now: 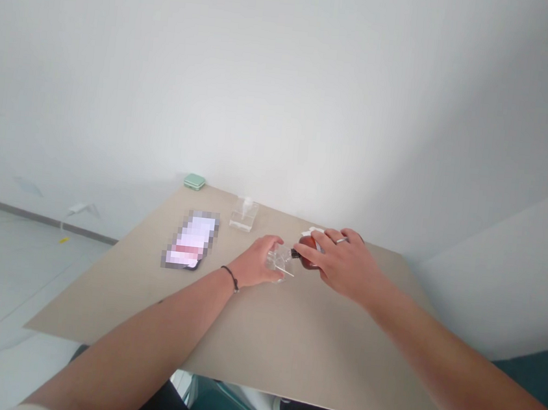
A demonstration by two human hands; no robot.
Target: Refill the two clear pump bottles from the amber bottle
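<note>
My left hand [259,262] is closed round a small clear container [279,258] near the middle of the table, thumb and fingers on opposite sides. A thin pale stick or tube shows at the container's near side. My right hand [341,258], with a ring on one finger, grips a reddish-brown bottle [307,253] from above. The bottle lies tilted on its side, its black neck [295,253] pointing left at the clear container. Whether the two touch, and whether any liquid flows, I cannot tell. Part of the brown bottle is hidden behind my fingers.
On the beige table [337,348] stand a clear block-shaped container with a white pump-like top [244,215] and, at the far left corner, a small green case [195,182]. A phone [192,241] lies to the left, its screen blurred. A white wall [285,102] rises behind.
</note>
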